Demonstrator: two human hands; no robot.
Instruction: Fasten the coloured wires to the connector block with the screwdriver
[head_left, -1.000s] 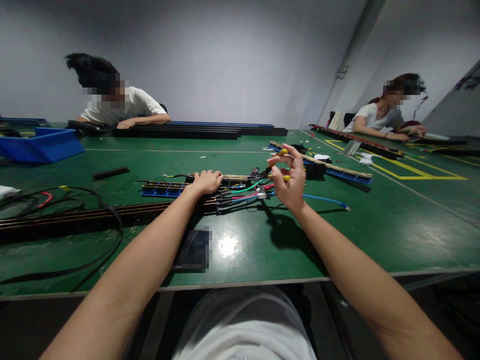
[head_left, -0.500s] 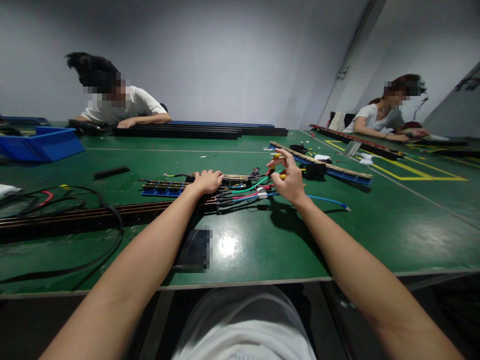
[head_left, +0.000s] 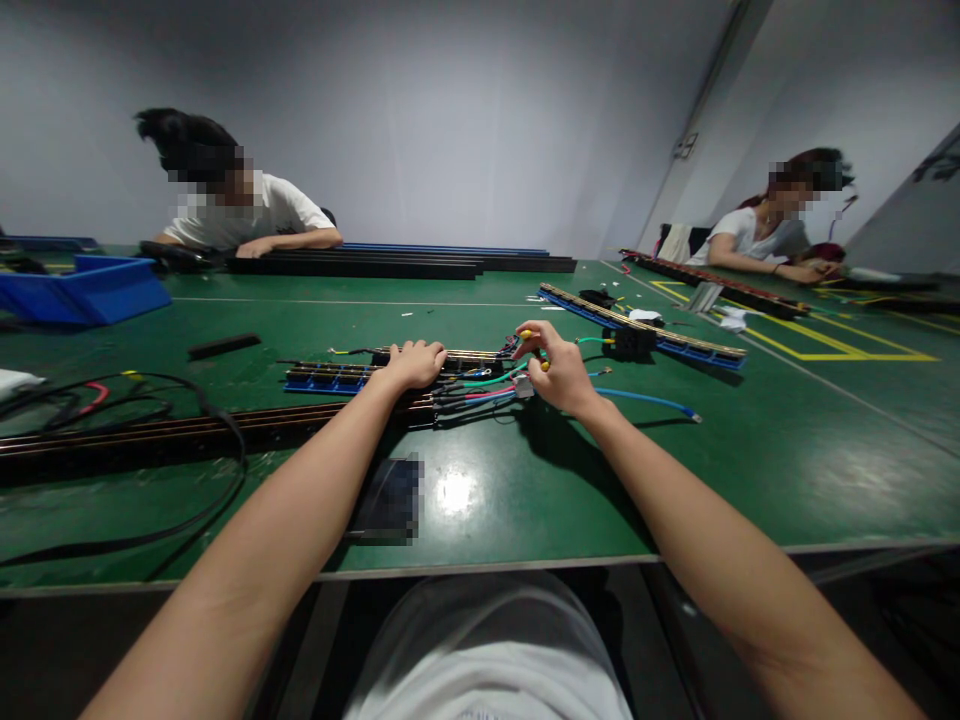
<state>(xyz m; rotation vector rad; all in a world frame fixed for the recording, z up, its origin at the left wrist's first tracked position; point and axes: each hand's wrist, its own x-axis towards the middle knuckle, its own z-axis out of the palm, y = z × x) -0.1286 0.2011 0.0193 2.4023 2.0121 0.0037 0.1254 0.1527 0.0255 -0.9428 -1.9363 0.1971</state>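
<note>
My left hand (head_left: pixel 414 366) lies palm down, fingers spread, on the busbar rail with a blue base (head_left: pixel 327 376). In my right hand (head_left: pixel 559 368) are yellow-handled pliers (head_left: pixel 544 366), whose jaws I cannot make out. That hand hovers at the cable bundle (head_left: pixel 480 397), close to a white tag (head_left: pixel 523 386) on the wires. Green, red and blue wires run out of the long dark busbar trunking (head_left: pixel 285 425). One blue wire (head_left: pixel 652 402) with a metal lug stretches past my right wrist.
A phone-like dark slab (head_left: pixel 386 497) lies near the table's front edge. Black cable loops (head_left: pixel 225 500) and a blue bin (head_left: pixel 90 290) are at left. Another blue-based rail (head_left: pixel 645 330) lies at right. Two co-workers sit across the green table (head_left: pixel 750 470), beside long black rails (head_left: pixel 360 262).
My right hand has moved left and slightly down with the pliers, nearer the wires and the end of the rail. My left hand has stayed in place.
</note>
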